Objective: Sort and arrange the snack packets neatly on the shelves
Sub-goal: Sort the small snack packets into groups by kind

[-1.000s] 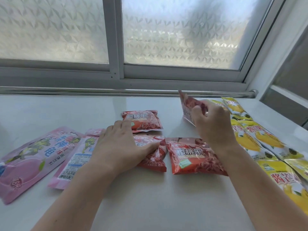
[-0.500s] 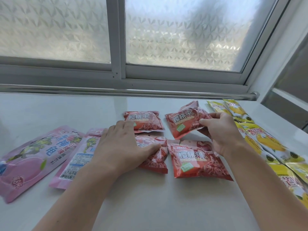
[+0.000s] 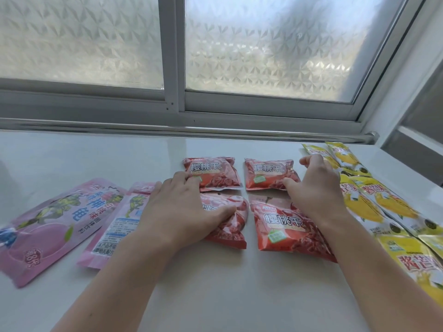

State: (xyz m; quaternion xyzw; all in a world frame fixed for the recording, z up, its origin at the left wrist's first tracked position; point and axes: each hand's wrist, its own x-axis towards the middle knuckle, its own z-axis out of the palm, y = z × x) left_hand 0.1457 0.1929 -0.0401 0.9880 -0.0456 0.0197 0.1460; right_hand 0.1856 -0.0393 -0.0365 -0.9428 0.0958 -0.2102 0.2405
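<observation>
Four red snack packets lie in a two-by-two block on the white shelf (image 3: 215, 291): back left (image 3: 213, 172), back right (image 3: 265, 174), front left (image 3: 231, 220), front right (image 3: 287, 230). My left hand (image 3: 182, 212) rests flat on the front left packet, its fingertips reaching the back left one. My right hand (image 3: 316, 188) touches the right edge of the back right packet, thumb on its lower corner, fingers loosely spread. Two pink packets (image 3: 57, 224) (image 3: 119, 224) lie at the left. Several yellow packets (image 3: 374, 202) lie in a row at the right.
A frosted sliding window with a grey frame (image 3: 175, 101) rises behind the shelf, and a metal rail (image 3: 191, 130) runs along its base. A white wall corner (image 3: 407, 92) closes off the right side. Bare shelf surface lies in front of the packets.
My right hand carried a red packet from the yellow pile and laid it flat at the back right, completing the red block. My left hand stayed on the front left packet.
</observation>
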